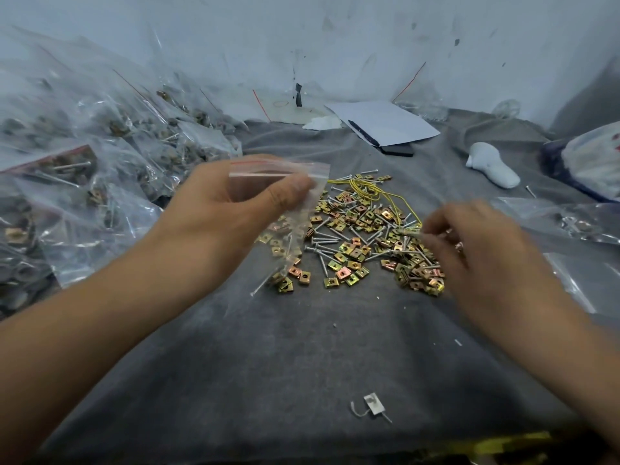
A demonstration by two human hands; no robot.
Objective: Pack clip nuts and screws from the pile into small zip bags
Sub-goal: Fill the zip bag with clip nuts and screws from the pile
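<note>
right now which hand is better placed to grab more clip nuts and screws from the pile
Right. The right hand is already over the pile, while the left hand is busy holding the zip bag.

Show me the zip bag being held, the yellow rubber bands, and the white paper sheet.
zip bag (303, 167): head view, near its sealed top strip.
yellow rubber bands (364, 191): head view, tangled loops.
white paper sheet (385, 122): head view, its middle.

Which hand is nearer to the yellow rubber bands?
The right hand is nearer, just beside and below the yellow rubber bands. The left hand holds the zip bag further left.
</note>
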